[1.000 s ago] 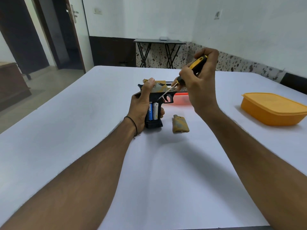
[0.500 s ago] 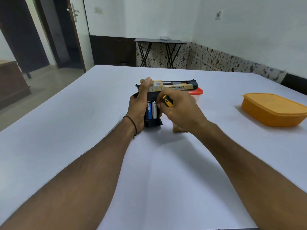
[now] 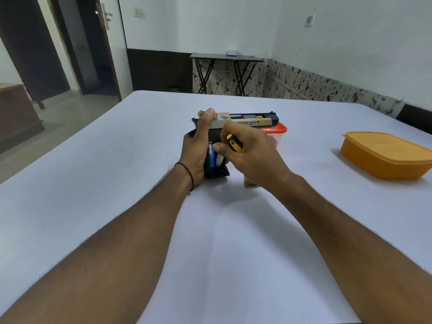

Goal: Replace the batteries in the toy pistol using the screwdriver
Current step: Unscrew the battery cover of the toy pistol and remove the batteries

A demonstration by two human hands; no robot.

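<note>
Touching batteries [image 3: 212, 157]: right hand [image 3: 252, 153] fingertips [image 3: 216, 148]

Your tan-and-black toy pistol [image 3: 247, 121] stands grip-down mid-tabletop, barrel pointing right, grip open on two batteries [image 3: 212, 157]; the yellow-black screwdriver [image 3: 234, 145] handle crosses it.

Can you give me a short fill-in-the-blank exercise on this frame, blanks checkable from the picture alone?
1. The toy pistol is steadied by the ____ hand.
2. The right hand holds a screwdriver whose handle is black and ____.
3. In the open grip sits a ____ battery.
4. The orange container lies to the ____ of the pistol.

Missing words: left; yellow; blue; right
</note>
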